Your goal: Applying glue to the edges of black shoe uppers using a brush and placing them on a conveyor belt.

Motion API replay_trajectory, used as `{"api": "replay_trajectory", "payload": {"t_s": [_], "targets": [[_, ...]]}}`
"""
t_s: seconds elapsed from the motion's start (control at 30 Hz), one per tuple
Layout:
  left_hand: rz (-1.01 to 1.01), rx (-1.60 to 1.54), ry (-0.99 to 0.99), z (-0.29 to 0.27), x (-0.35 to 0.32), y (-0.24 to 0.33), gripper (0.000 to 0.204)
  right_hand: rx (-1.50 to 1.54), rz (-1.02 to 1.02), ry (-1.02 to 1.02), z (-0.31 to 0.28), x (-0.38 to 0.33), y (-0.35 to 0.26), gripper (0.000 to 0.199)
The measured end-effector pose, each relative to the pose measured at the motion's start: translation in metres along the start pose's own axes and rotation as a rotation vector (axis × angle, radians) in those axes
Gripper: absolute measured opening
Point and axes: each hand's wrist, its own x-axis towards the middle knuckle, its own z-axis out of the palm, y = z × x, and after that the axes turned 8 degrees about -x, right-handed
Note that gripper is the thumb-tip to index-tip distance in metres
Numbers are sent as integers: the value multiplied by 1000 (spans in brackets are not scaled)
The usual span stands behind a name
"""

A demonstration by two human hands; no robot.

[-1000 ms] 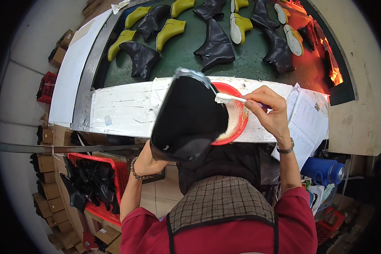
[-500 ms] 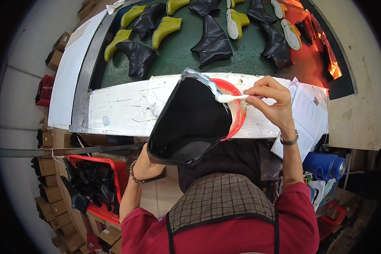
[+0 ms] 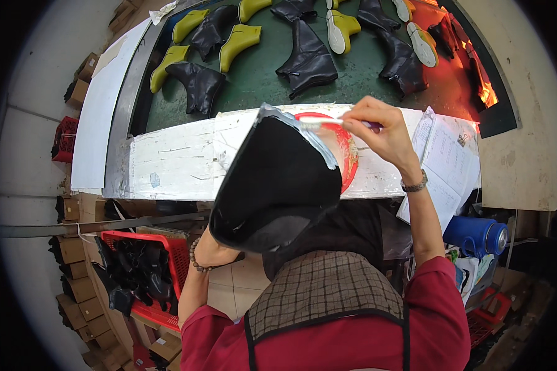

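My left hand (image 3: 218, 249) supports a black boot upper (image 3: 278, 185) from below. Its fingers are hidden behind the leather, and a beaded bracelet circles that wrist. The boot upper is tilted with its wide opening towards me, and a whitish wet coating runs along its far right edge. Pinched in my right hand (image 3: 380, 127) is a small brush like a toothbrush (image 3: 331, 120), pale with a purple end. Its coated head is at or just over that edge; contact is hard to tell. Behind the upper, partly covered, a red bowl (image 3: 351, 176) holds a cream-coloured paste.
A white-covered bench (image 3: 173, 154) runs across in front. Beyond it, black boots (image 3: 306, 59) and yellow lasts (image 3: 240, 46) lie on a green belt (image 3: 254, 83), glowing orange at right. Papers (image 3: 442, 154), a blue flask (image 3: 473, 237) and a red basket (image 3: 178, 260) of black uppers stand around me.
My right hand has moved a little up and left, bringing the brush head along the edge towards its far corner. The boot upper has shifted slightly and tilted in my left hand.
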Motion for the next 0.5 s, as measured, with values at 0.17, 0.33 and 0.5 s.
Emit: {"api": "replay_trajectory", "payload": {"t_s": [0.17, 0.33, 0.5], "targets": [[-174, -156, 122, -4, -13, -7, 41, -95, -20, 90, 14, -3, 0, 13], [-254, -370, 331, -3, 0, -6, 25, -897, -113, -183, 29, -35, 11, 9], [-250, -361, 343, -2, 3, -2, 23, -529, 34, 9, 13, -27, -17, 10]]}}
